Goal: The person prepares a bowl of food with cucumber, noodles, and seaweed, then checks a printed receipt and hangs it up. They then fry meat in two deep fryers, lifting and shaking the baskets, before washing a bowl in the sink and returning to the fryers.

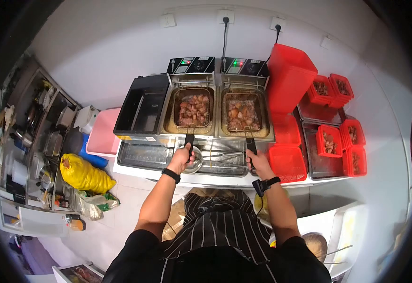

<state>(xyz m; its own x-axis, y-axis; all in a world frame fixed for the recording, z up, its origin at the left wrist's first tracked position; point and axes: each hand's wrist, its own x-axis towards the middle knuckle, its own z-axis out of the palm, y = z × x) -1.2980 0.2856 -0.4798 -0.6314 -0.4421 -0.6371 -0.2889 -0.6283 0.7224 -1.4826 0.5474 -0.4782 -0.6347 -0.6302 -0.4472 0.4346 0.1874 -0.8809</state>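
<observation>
Two frying baskets filled with browned chunks of food, probably meat, sit in the bubbling oil of a twin deep fryer. My left hand is wrapped round the black handle of the left fryer basket. The handle of the right fryer basket is gripped by my right hand. Both handles point back toward me over the counter's front. Behind the baskets, the fryer's control panels show small red and green lights. Under my hands lies a metal tray with a round strainer and tongs-like metal tools.
Right of the fryer stand a tall red bin, red baskets and small food-filled red baskets on metal trays. A black tank adjoins the fryer's left. Leftward are a pink tub, a yellow sack and a shelf rack.
</observation>
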